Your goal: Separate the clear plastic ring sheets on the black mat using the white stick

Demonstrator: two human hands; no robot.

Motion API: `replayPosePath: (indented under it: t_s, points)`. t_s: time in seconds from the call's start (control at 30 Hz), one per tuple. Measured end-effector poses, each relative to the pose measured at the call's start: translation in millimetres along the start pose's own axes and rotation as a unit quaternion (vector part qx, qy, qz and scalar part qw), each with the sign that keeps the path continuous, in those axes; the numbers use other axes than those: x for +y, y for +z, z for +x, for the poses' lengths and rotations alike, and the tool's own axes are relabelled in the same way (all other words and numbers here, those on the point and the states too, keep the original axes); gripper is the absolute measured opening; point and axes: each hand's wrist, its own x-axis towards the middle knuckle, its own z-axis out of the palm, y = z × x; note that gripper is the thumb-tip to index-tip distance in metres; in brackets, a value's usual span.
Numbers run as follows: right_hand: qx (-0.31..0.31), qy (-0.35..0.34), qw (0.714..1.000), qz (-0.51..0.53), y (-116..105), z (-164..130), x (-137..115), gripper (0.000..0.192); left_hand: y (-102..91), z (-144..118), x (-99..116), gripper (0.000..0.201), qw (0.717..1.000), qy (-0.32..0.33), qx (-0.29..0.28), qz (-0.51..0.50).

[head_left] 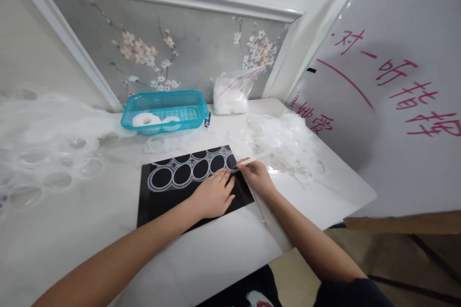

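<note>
On the table lies a black board (162, 206) with a translucent sheet (169, 186) of white-edged rings across its far half. My left hand (215, 194) rests flat on the board, fingers spread, the fingertips at the near edge of the ringed sheet. At the board's right end, my right hand (256, 176) pinches a slim white pen-like tool (261, 156). Its tip points at the last ring on the right and seems to touch the sheet; the exact kind of tool is too small to tell.
Behind the board stands a blue plastic basket (163, 110) holding white rolls, beside a clear zip bag (232, 96) of white material. Translucent ringed sheets (54, 163) spread on the left; tangled clear scraps (288, 139) lie right. A whiteboard (396, 153) borders the table's right side.
</note>
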Motion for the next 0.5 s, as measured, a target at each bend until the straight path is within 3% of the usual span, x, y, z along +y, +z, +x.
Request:
replayPosePath:
  t_s: [0.1, 0.5]
  points:
    - [-0.026, 0.005, 0.999, 0.023, 7.1, -5.2, -3.2, 0.022, -2.6, 0.4, -0.6, 0.049, 1.000, 0.002, -0.009, 0.003]
    - [-0.032, 0.004, 0.999, 0.009, 6.8, -1.4, -4.3, 0.023, -3.7, 0.2, 0.8, 0.052, 0.999, 0.002, -0.018, 0.029]
